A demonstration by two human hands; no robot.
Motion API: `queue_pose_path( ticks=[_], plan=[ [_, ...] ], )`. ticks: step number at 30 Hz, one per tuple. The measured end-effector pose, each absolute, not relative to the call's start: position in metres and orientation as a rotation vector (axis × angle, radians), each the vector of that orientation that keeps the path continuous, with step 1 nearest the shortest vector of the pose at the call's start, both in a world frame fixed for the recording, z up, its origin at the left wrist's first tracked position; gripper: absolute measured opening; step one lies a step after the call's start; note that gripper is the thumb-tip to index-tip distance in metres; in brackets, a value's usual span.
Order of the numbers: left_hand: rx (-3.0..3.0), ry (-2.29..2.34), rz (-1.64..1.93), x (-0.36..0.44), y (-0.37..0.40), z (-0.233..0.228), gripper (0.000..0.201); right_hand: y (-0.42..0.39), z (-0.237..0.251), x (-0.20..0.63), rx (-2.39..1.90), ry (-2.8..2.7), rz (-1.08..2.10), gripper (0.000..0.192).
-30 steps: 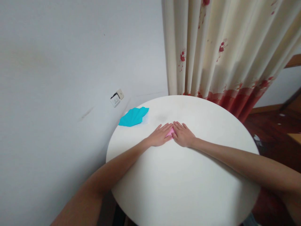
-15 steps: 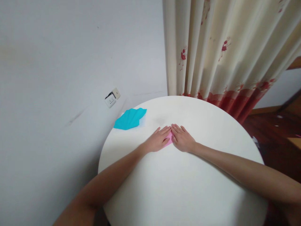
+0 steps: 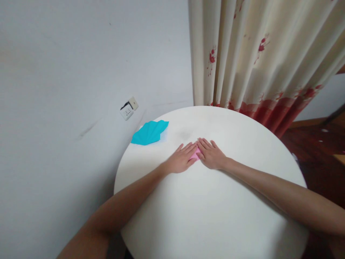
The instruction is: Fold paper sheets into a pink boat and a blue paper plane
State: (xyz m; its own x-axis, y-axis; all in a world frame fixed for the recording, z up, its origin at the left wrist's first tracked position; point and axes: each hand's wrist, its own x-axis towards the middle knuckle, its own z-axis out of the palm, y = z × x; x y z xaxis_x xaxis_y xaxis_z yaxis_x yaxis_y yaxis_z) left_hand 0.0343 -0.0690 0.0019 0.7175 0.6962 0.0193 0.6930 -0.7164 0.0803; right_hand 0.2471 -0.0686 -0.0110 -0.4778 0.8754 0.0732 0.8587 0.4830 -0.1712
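Palms down, left hand [image 3: 182, 160] and right hand [image 3: 212, 156] lie spread flat, covering pink paper [image 3: 194, 154].

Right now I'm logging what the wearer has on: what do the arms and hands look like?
Both arms are bare as far as the picture shows, no sleeves in view. The left hand and right hand wear no gloves; no rings, watch or bracelets are visible.

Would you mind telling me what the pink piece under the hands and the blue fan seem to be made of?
The pink piece looks like thin matte paper, lying flat under the left hand and right hand. The blue fan seems matte paper too, with pleat-like creases. Neither shows gloss.
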Motion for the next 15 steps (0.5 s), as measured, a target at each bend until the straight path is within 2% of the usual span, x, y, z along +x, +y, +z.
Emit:
queue_pose_path(
  ticks=[4, 9, 12, 15],
  plan=[
    [2.858, 1.162, 0.058, 0.035, -0.067, 0.001, 0.062, -0.063, -0.01, 0.259, -1.567, -2.545, 0.185, 0.07],
    [2.869, 1.134, 0.048, 0.034, -0.066, 0.003, 0.062, -0.056, -0.009, 0.277, -1.689, -2.469, 0.157, 0.063],
    [2.878, 1.089, 0.033, 0.032, -0.063, 0.004, 0.062, -0.058, -0.007, 0.277, -1.717, -2.38, 0.05, 0.061],
    [2.882, 1.046, 0.004, 0.032, -0.06, 0.005, 0.061, -0.065, -0.004, 0.267, -1.563, -2.381, -0.073, 0.062]
  ],
)
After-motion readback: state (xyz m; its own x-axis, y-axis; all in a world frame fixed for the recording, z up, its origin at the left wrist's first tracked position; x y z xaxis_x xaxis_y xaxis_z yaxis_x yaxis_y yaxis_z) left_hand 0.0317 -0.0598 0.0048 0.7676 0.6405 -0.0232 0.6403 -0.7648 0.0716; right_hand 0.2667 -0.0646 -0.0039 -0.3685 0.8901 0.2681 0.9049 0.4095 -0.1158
